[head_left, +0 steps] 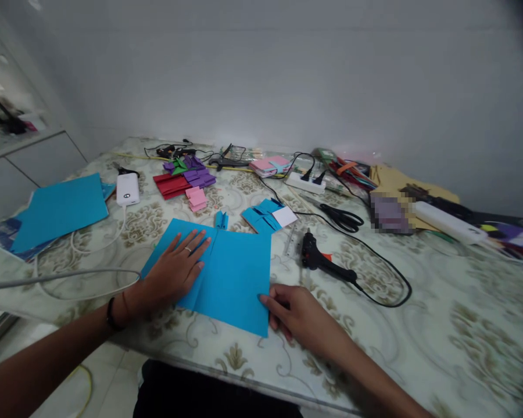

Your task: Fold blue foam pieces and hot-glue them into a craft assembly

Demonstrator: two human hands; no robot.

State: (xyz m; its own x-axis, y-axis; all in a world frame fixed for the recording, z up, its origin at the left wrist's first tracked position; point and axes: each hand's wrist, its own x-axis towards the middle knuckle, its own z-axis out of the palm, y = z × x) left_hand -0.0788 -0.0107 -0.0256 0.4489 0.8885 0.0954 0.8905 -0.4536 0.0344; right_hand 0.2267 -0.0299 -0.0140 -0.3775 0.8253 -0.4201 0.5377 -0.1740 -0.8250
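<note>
A blue sheet of paper [233, 278] lies in front of me on the patterned table, with a crease running down it left of its middle. My left hand [176, 264] rests flat on the sheet's left part, fingers stretched out, a ring on one finger. At the sheet's right edge, near the lower corner, my right hand [287, 310] pinches the paper between thumb and fingers. A small folded blue paper piece [221, 220] touches or nearly touches the far edge. Just beyond the right far corner are more folded blue pieces [261, 215] and a white card [284, 216].
Right of the sheet lie a black glue gun [326, 261] with its cord and black scissors [342, 217]. A power strip [305, 182] sits behind them. Folded red paper [171, 186] and purple pieces are at the back left, near a white power bank [128, 189] and a blue stack [65, 209].
</note>
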